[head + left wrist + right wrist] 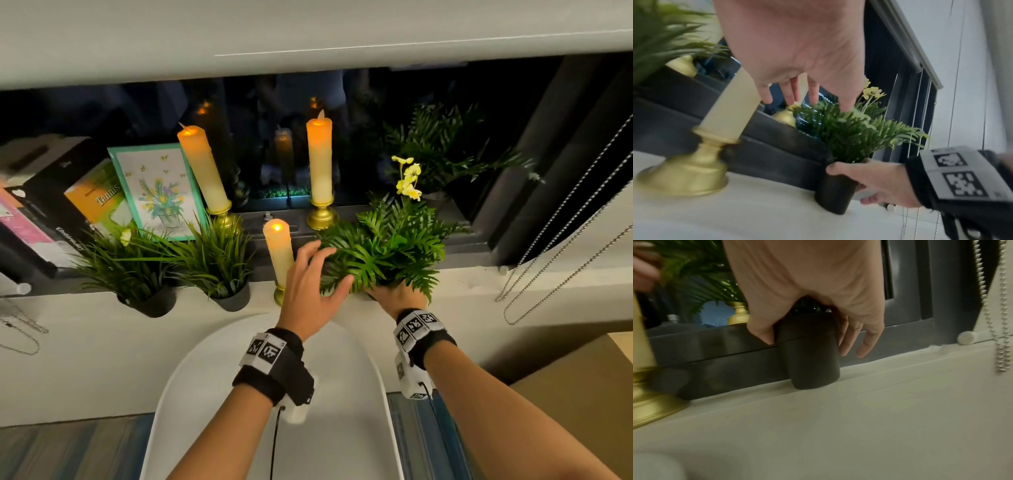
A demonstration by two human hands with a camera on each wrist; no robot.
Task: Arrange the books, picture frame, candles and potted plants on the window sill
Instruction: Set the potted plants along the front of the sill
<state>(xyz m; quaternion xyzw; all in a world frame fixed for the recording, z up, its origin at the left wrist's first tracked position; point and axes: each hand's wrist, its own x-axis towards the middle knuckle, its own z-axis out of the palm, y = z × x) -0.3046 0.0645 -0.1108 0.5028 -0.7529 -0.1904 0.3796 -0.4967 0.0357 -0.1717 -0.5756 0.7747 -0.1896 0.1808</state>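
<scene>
From the head view the job looks nearly finished: the books [51, 205] lean at the far left of the window sill [472, 284], the picture frame [157, 192] stands beside them, two tall candles [320, 161] rise at the back with a shorter one in front, and two grassy potted plants [212, 263] sit on the front edge. What seems left is settling the fern pot [387, 246] at the right, which both hands attend to. There the left hand [308, 291] lies spread, fingers relaxed against the fronds, while the right hand [397, 294] is mostly hidden under the leaves. The left wrist view shows the left hand's fingers [791, 95] hanging straight and slightly apart just above the foliage, gripping nothing, and the other hand wrapped round the dark pot [835, 193] low on the sill. The right wrist view confirms that hold: thumb [761, 332] on one side, fingers curled round the other, the pot's base apparently touching the sill against the dark window frame [715, 353].
</scene>
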